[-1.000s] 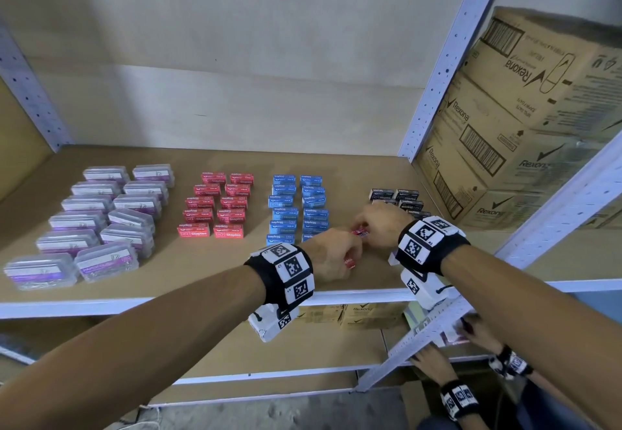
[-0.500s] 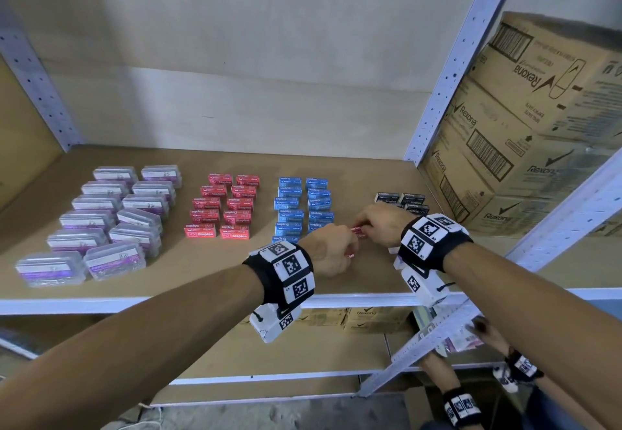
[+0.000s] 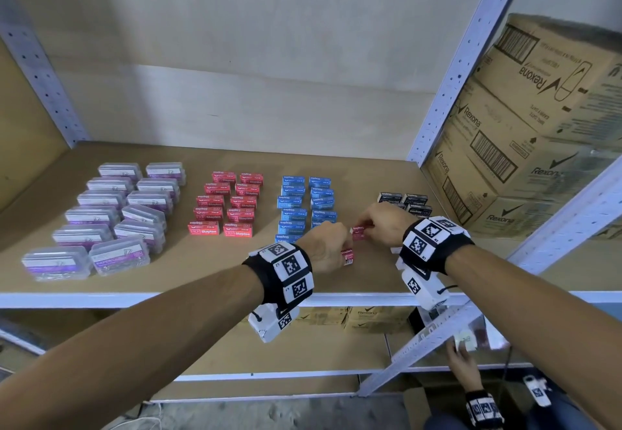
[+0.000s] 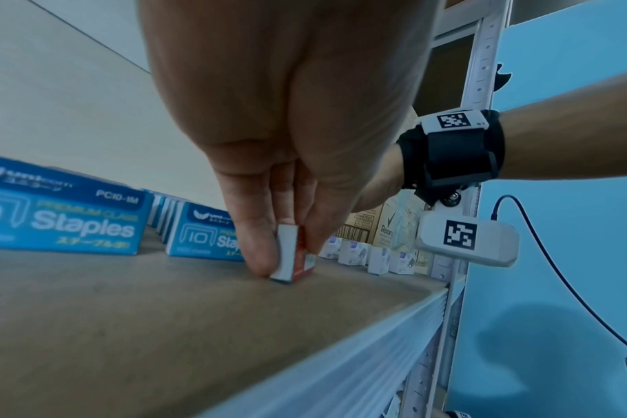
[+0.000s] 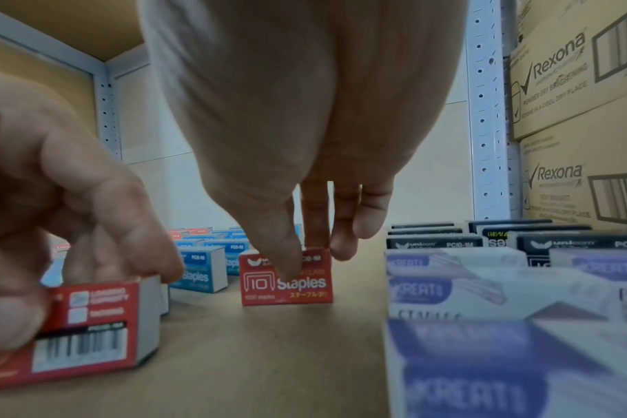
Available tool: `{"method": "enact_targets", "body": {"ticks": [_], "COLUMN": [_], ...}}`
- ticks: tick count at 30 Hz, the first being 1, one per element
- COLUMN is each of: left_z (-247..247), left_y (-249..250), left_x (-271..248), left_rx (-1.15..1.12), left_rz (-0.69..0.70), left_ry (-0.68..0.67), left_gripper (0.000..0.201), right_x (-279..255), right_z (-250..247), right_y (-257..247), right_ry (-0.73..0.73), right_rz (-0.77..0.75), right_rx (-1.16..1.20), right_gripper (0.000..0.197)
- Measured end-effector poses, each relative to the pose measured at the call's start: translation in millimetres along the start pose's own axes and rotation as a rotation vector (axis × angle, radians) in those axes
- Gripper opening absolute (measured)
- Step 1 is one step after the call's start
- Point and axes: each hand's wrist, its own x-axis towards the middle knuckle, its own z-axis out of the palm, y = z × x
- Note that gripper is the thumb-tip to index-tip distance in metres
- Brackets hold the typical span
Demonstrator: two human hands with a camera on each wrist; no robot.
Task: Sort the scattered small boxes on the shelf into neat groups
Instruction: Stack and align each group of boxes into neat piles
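Observation:
My left hand [image 3: 328, 244] pinches a small red staple box [image 3: 347, 256] standing on the shelf board [image 3: 215, 261] near the front; its white end shows in the left wrist view [image 4: 287, 251]. My right hand [image 3: 380, 221] pinches a second red staple box [image 3: 358, 231] just behind; the thumb presses its front face [image 5: 287, 278]. Sorted on the shelf, left to right, are clear plastic cases [image 3: 111, 214], red staple boxes [image 3: 225, 206], blue staple boxes [image 3: 304, 206] and black boxes [image 3: 404, 201]. White and purple boxes [image 5: 483, 311] stand under my right wrist.
Large Rexona cartons [image 3: 525, 133] fill the bay to the right, behind a perforated steel upright [image 3: 451, 66]. The shelf's white front rail [image 3: 101, 298] runs below my arms. Another person's hands [image 3: 464, 365] work at the lower shelf on the right.
The view shifted slightly. Both hands stay at the same spot between the blue and black groups, each still holding its red box; the other person's hands below have moved.

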Motion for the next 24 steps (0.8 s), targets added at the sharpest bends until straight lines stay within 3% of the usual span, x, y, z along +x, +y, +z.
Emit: {"method": "enact_targets", "body": {"ticks": [5,9,12,18,24], "left_z": [-15.2,-40.4,-59.0,-83.1,-104.8], "left_y": [-9.3,-18.9,-27.3,-59.2,-93.2], "left_x": [-3.1,-11.0,-17.6,-39.1,-72.0], "left_rx": [-0.032,-0.043,-0.075,-0.135,-0.062], "left_rz": [0.002,0.024,0.015,-0.097,-0.227], "left_ry": [-0.024,-0.039,-0.046,0.030,0.096], "left_gripper": [0.009,0.011,0.025,0.026,0.012], "right_x": [-0.6,2.0,3.9,7.2,11.9], "right_z": [-10.1,-22.0,-30.1,-37.1,-36.6], "right_y": [-6.8,-19.3,-32.8,-65.0,-106.1], "right_ry": [0.033,0.072,0.078,0.100,0.111], "right_rz": [0.035,0.056,0.047,-0.030,-0.129], "right_rx": [0.015,0.014,0.029,0.023,0.029], "right_gripper": [0.013,0.028,0.026,0.020,0.026]}}
